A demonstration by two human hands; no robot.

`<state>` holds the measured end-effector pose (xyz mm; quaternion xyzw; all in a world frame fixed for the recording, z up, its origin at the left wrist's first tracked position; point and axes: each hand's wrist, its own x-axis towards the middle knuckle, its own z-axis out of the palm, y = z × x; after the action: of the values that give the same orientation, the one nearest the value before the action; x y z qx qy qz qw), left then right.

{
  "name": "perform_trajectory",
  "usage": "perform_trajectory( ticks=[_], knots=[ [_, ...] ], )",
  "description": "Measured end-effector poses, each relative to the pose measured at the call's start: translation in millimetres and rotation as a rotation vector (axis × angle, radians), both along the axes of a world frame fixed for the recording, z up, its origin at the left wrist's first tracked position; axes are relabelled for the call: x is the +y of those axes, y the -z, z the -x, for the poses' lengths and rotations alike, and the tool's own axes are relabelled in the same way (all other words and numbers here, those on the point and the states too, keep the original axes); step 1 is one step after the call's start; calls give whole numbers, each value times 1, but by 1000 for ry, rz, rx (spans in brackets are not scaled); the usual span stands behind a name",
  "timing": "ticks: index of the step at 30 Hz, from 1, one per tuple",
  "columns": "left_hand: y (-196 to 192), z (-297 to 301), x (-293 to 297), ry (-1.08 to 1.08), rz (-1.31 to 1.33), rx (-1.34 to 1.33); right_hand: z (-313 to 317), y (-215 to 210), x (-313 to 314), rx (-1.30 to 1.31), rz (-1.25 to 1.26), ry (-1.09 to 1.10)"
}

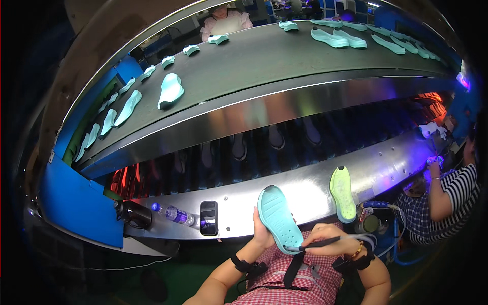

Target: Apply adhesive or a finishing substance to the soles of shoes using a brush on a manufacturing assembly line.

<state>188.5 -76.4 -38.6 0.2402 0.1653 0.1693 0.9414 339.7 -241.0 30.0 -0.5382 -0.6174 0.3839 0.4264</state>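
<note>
Turquoise shoe sole [278, 216]: nearest the camera, tilted over the lap, inner face up, before the worktop's near edge.
Left hand [261, 231]: gripping the sole's left side, thumb along the edge; fingers behind it mostly hidden.
Right hand [333, 238]: pinching a black pen-shaped tool [323, 242]; tip at the heel's perforated end, contact unclear.
Worktop [310, 195]: bare, reflective steel strip, dotted with small round fittings.
Worktop, left: black flask [133, 213], clear bottle [176, 214] lying on its side, dark phone [209, 218].
Worktop, right: yellow-green sole [343, 195], well apart from the phone.
Dark recess [259, 145]: beyond the worktop; dim sole-like shapes in a row, red-orange glow at both ends.
Conveyor belt [229, 66]: dark, raised above the recess; turquoise soles along its left, far and right parts.
Blue panel [84, 208]: at the line's left end.
Floor [203, 274]: green; white cable [129, 267] across it.
Co-workers: one in striped sleeve [461, 188] at right; another person [226, 23] beyond the belt.
</note>
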Motion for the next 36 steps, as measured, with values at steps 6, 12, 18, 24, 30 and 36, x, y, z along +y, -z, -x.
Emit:
perform_trajectory(
  ticks=[6, 12, 18, 24, 30, 36],
  knots=[
    [-26, -10, -25, -37, 134, 48, 11, -6, 20, 324, -125, 411],
    [-38, -7, -19, -96, 63, 111, 12, -16, 6, 394, -150, 244],
    [-37, -12, -6, -310, -48, -75, 18, -10, 1, 230, -242, 114],
    [-62, -19, -6, -483, -31, -73, 7, -10, 0, 125, -253, 316],
    [-61, -11, 3, -407, -148, -196, 8, -16, -9, 292, -202, 85],
    [-70, -14, -1, -408, -189, -189, 8, 1, -6, 341, -220, 113]
  ],
)
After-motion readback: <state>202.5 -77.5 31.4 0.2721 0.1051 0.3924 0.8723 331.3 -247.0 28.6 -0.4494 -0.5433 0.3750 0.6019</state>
